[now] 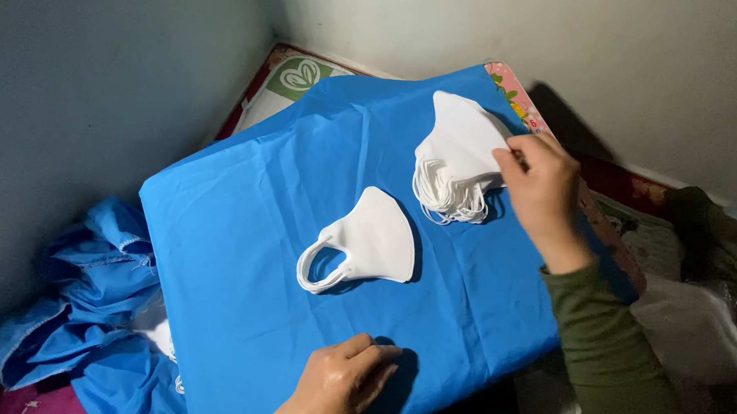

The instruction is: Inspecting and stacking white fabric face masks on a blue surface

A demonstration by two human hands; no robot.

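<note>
- The right hand (pixel 539 188) is at the right of the frame, its green sleeve (pixel 608 354) running down to the lower right corner.
- Its fingers (pixel 510 161) are closed in a pinch on the right edge of the stack of folded white fabric face masks (pixel 456 157), which lies in the upper middle of the frame.
- The white ear loops of that stack fan out at its lower edge, resting on the smooth bright blue cloth (pixel 245 227).
- The blue cloth covers the table and fills the centre of the frame; a corner of a patterned mat (pixel 295 75) shows beyond its upper edge.
- A single folded white face mask (pixel 375 238) lies in the middle of the frame, just below and left of the stack and apart from it, its ear loop curling towards the lower left.
- The left hand (pixel 342 381) rests at the bottom centre, palm down on the blue cloth, fingers loosely curled and holding nothing; it is near the single mask but not touching it.
- A heap of crumpled blue fabric (pixel 87 303) lies at the lower left, beside the table against the grey wall (pixel 103 75).
</note>
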